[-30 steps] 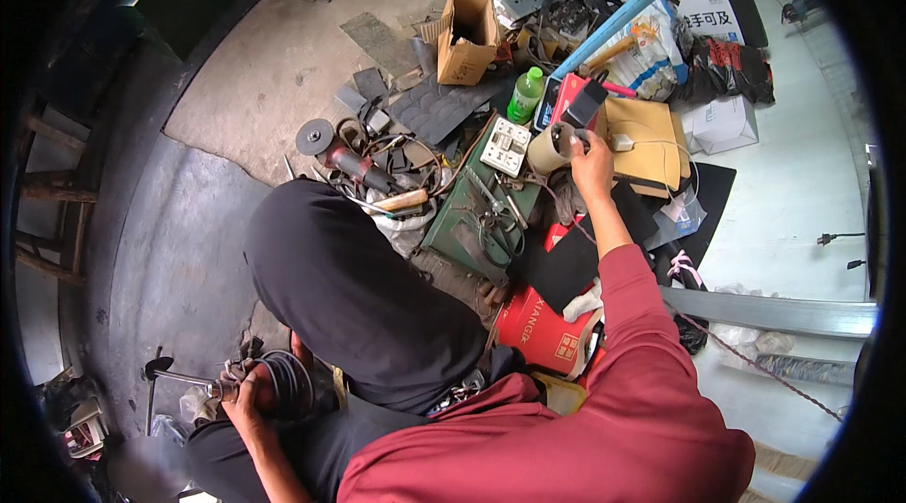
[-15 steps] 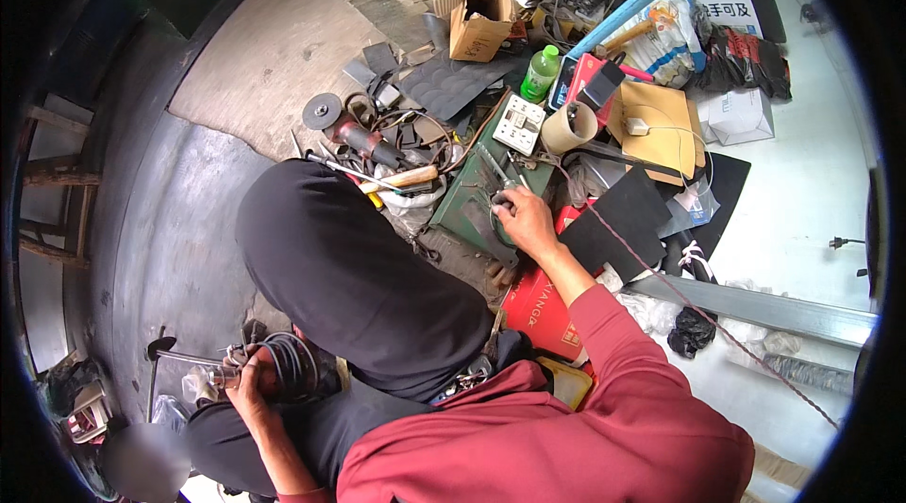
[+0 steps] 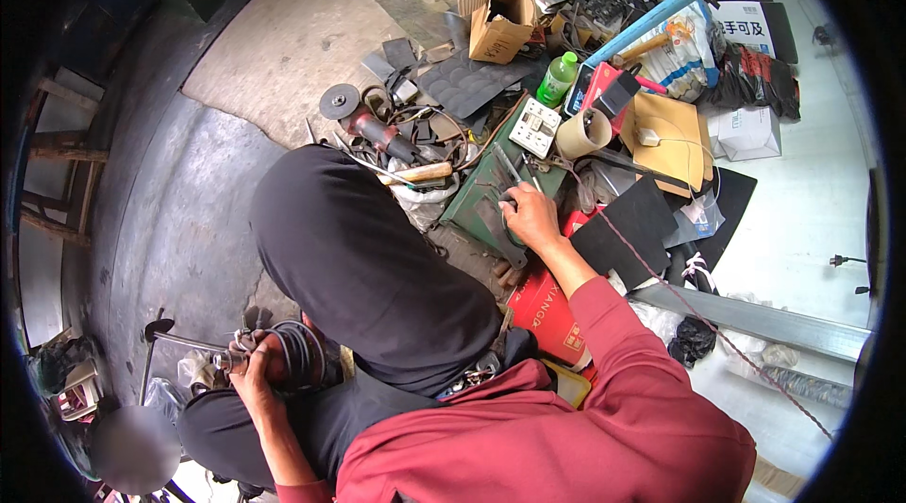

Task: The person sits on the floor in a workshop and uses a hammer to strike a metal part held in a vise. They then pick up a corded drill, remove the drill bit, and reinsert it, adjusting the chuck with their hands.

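At the lower left, my left hand point(image 3: 253, 378) is closed round the metal front of a cable-wrapped tool point(image 3: 230, 360). A coiled black cable point(image 3: 304, 354) goes round its reddish-brown body beside my leg. A thin metal rod point(image 3: 192, 343) runs up to it from the left; whether they are joined I cannot tell. My right hand point(image 3: 531, 218) reaches over a green metal box point(image 3: 472, 210), its fingers closed on a dark tool handle point(image 3: 510, 199) whose kind is hidden. Flat metal tools point(image 3: 507, 163) lie on the box near my fingertips, beside a white socket panel point(image 3: 535, 127).
An angle grinder point(image 3: 377, 132) and a wooden-handled tool point(image 3: 420, 174) lie beyond my knee. Past the green box stand a cardboard tube point(image 3: 583, 133), a green bottle point(image 3: 558, 78) and an open carton point(image 3: 503, 14). A red box point(image 3: 549, 312) lies under my right forearm, near a metal channel point(image 3: 764, 322).
The view has shifted slightly, so most things sit a little further right and lower. Both hands keep their grips in nearly the same places.
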Motion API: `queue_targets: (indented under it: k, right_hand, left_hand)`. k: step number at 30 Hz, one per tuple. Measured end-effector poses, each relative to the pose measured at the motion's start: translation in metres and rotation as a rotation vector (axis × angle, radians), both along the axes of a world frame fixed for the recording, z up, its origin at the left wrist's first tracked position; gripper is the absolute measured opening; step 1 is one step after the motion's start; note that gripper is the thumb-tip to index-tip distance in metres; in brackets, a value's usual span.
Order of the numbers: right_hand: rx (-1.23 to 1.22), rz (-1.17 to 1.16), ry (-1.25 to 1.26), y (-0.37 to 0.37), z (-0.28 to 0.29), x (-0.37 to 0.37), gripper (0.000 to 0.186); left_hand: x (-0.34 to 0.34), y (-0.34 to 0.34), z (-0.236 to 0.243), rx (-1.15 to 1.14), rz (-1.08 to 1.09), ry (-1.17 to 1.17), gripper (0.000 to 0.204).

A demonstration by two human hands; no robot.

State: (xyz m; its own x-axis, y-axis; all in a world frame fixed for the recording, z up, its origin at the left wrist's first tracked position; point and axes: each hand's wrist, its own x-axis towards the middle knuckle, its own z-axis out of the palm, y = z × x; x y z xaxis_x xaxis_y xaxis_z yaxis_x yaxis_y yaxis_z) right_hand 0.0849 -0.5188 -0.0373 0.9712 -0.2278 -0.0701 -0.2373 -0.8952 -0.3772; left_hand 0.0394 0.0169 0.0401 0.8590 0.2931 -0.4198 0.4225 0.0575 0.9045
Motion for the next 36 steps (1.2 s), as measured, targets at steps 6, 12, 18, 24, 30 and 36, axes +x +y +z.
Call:
queue_targets:
  k: [6,12,18,24,30,36]
  right_hand:
    - [-0.135,0.089,0.092,0.008,0.001,0.011,0.022]
    - [-0.240,0.101,0.148,0.011,-0.004,0.016,0.023]
    - [-0.258,0.072,0.139,0.009,-0.013,0.020,0.024]
    - [0.379,-0.229,-0.181,-0.002,0.001,0.040,0.017]
    - [1.087,-0.162,-0.309,0.035,0.101,0.110,0.013]
    - [1.391,0.233,-0.346,0.168,0.215,0.168,0.012]
  left_hand:
    - [0.001,-0.001,0.003,0.021,-0.007,0.038,0.030]
    - [0.002,-0.005,0.005,0.056,-0.006,0.020,0.029]
    - [0.005,-0.008,0.007,-0.008,0.045,0.076,0.019]
    - [0.003,-0.011,0.008,0.020,0.033,0.028,0.026]
    - [0.008,-0.013,0.012,-0.025,0.028,0.037,0.023]
    - [0.011,-0.020,0.017,-0.024,-0.004,-0.016,0.023]
